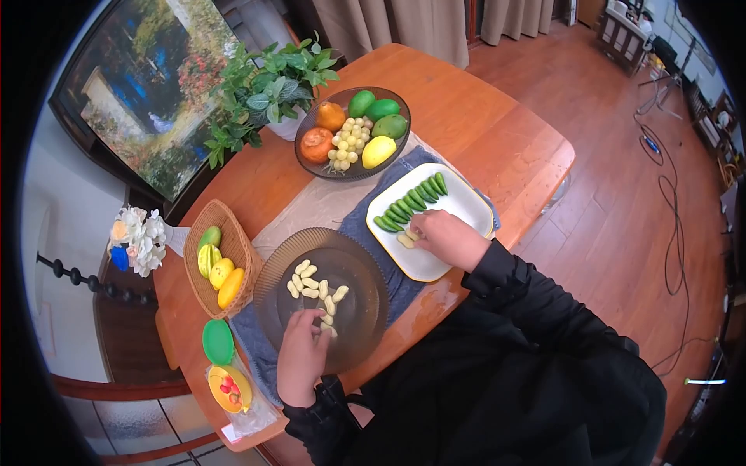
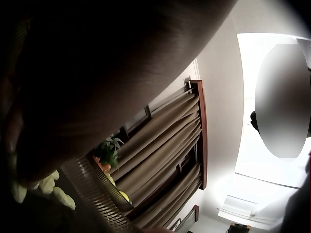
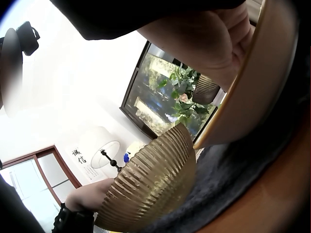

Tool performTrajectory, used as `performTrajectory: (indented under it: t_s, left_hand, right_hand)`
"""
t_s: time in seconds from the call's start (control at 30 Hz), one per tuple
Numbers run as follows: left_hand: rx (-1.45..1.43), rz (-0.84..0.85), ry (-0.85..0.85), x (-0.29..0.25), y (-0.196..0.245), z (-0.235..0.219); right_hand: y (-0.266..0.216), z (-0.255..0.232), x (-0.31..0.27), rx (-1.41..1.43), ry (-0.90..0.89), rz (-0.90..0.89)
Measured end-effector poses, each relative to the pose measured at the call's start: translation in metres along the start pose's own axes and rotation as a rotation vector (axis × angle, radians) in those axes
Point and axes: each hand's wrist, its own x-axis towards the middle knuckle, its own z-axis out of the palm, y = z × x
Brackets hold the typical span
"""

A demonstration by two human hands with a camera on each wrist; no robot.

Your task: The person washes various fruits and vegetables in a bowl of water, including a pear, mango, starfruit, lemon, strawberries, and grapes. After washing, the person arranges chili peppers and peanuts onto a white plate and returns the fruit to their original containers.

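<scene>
Over the dark glass bowl [image 1: 361,311], the left hand [image 1: 301,359] has its fingertips at a peanut [image 1: 329,331] near several others. In the left wrist view a peanut [image 2: 19,192] shows between its shadowed fingers. On the white tray [image 1: 466,203], the right hand [image 1: 449,237] pinches a peanut beside another peanut [image 1: 405,241], below a slanting row of green peppers [image 1: 412,202]. Its fingertips partly cover the held one. In the right wrist view the tray's wall [image 3: 257,92] hides the fingertips of the right hand [image 3: 209,43].
Behind the tray stands a fruit bowl [image 1: 353,172] beside a potted plant [image 1: 272,93]. A wicker basket [image 1: 203,283] with fruit, a green lid [image 1: 217,342] and a yellow bowl [image 1: 245,392] of small red items line the left side. A blue cloth [image 1: 396,299] lies beneath the glass bowl and tray.
</scene>
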Motion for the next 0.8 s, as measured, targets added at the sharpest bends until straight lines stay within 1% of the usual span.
performTrajectory:
  t_s: [0.13,0.2,0.27,0.33,0.37,0.43,0.5,0.53,0.57,0.63,0.67,0.73,0.77,0.8]
  left_hand:
    - [0.02,0.027,-0.01,0.0,0.005,0.002]
    - [0.021,-0.011,-0.029,0.001,0.01,0.004]
    - [0.021,-0.05,-0.051,0.002,0.008,0.006]
    - [0.068,0.045,-0.029,0.002,0.0,0.014]
    - [0.063,0.025,-0.026,0.001,0.0,0.016]
    - [-0.003,0.023,-0.086,0.004,0.002,0.017]
    - [-0.048,-0.007,-0.09,0.005,0.005,0.017]
    - [-0.074,-0.013,-0.077,0.005,0.006,0.017]
    - [-0.1,-0.016,-0.064,0.005,0.007,0.017]
    - [-0.087,-0.004,-0.033,0.005,0.011,0.017]
    - [-0.112,0.006,-0.002,0.004,0.018,0.014]
    - [-0.137,0.015,0.027,0.002,0.026,0.016]
    - [-0.183,0.061,0.088,0.003,0.029,0.018]
    - [-0.23,0.112,0.152,0.004,0.034,0.02]
  right_hand:
    - [0.003,0.004,0.003,0.022,-0.014,0.015]
    - [0.002,0.003,0.003,0.021,-0.021,0.017]
    - [-0.001,-0.001,-0.003,0.016,0.052,0.013]
    - [-0.001,-0.007,-0.007,0.051,0.054,0.012]
    - [-0.002,-0.01,-0.009,0.086,0.058,0.011]
    - [-0.01,-0.021,-0.009,0.07,0.03,0.012]
    - [-0.02,-0.03,-0.009,0.138,0.058,0.072]
    - [-0.02,-0.029,-0.01,0.179,0.119,0.032]
    - [-0.025,-0.031,-0.01,0.181,0.113,0.028]
    - [-0.041,-0.04,-0.011,0.273,0.127,-0.031]
    - [-0.05,-0.044,-0.012,0.273,0.122,-0.031]
    - [-0.068,-0.045,-0.015,0.348,0.054,-0.118]
    - [-0.073,-0.039,-0.016,0.345,0.053,-0.119]
    - [-0.077,-0.031,-0.017,0.337,0.032,-0.282]
